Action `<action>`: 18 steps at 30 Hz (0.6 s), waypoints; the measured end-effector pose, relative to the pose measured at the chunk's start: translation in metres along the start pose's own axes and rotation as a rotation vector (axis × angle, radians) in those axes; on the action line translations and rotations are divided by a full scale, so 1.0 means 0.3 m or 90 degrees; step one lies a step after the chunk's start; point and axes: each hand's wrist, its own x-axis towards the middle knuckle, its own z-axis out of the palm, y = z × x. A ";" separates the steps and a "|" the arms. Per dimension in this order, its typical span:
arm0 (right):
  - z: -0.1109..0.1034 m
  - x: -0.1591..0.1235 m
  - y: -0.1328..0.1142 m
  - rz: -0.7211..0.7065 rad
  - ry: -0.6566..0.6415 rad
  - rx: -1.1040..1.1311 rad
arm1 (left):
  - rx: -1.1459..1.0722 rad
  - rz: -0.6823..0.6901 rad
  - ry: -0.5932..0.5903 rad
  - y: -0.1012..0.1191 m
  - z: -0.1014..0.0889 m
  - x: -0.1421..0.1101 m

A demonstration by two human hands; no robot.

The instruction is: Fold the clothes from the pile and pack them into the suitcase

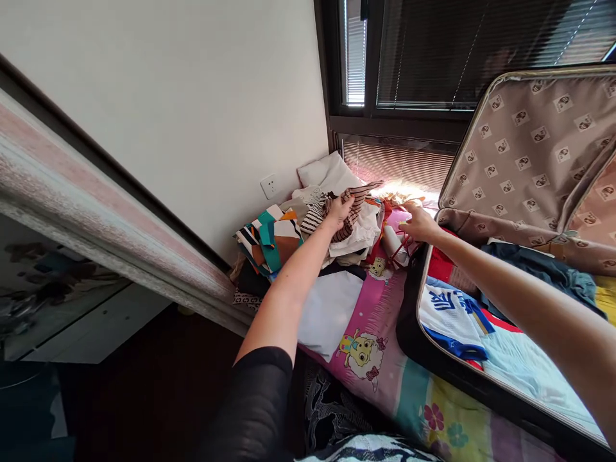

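Observation:
My left hand (pixel 341 210) is closed on a brown-and-cream striped garment (pixel 359 200) at the top of a pile of clothes (pixel 308 234) heaped against the wall. My right hand (pixel 418 223) reaches forward beside the pile, its fingers curled by a thin red strap (pixel 401 251) and a white bottle (pixel 393 242); whether it grips the strap I cannot tell. An open suitcase (pixel 410 301) lies on the bed at the right, holding a white-and-blue jersey (pixel 452 316) and dark clothes (pixel 539 269).
The suitcase lid (pixel 534 141) stands up at the right, lined with patterned beige cloth. A cartoon-print bedsheet (pixel 380 359) covers the bed. A white pillow (pixel 327 172) lies by the window with blinds (pixel 433 51). A wall socket (pixel 270 186) and a wooden headboard (pixel 96 212) are at the left.

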 end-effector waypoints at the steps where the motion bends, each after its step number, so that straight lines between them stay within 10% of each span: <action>1: 0.014 0.045 -0.019 -0.011 0.005 -0.022 | -0.037 -0.015 -0.020 0.027 -0.040 0.004; 9: 0.015 0.278 -0.246 -0.131 0.071 -0.110 | -0.009 -0.081 -0.176 0.239 -0.216 -0.017; 18: -0.235 0.144 -0.356 -0.114 -0.198 -0.019 | 0.109 -0.015 -0.284 0.483 -0.320 -0.160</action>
